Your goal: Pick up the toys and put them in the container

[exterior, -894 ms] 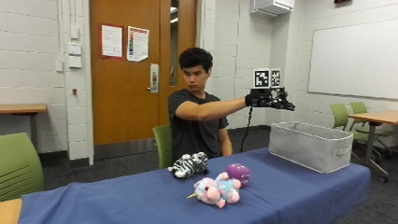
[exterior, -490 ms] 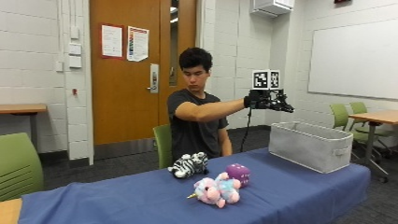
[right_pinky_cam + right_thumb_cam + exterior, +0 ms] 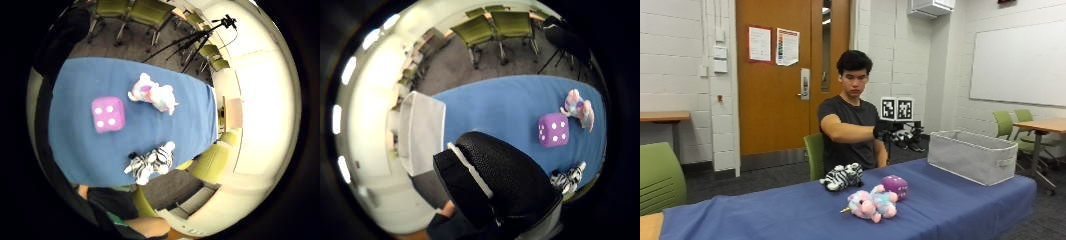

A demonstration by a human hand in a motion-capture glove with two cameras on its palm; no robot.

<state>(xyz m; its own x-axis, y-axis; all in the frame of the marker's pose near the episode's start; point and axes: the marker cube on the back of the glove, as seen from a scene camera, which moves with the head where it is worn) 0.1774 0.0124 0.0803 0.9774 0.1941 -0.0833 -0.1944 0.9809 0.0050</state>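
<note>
plush toys [image 3: 871, 204] (matt), blue cloth [image 3: 773, 215], seemingly fabric container [image 3: 971, 160].

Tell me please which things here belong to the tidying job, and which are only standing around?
For the job:
- zebra toy
- pink unicorn toy
- purple dice toy
- grey container
- gloved right hand, raised above the table, holding nothing

Only standing around:
- green chairs
- whiteboard
- wooden door

Striped black-and-white zebra [image 3: 842, 176], white-dotted purple die [image 3: 895, 185], blue tablecloth [image 3: 773, 215], grey container [image 3: 973, 161].
</note>
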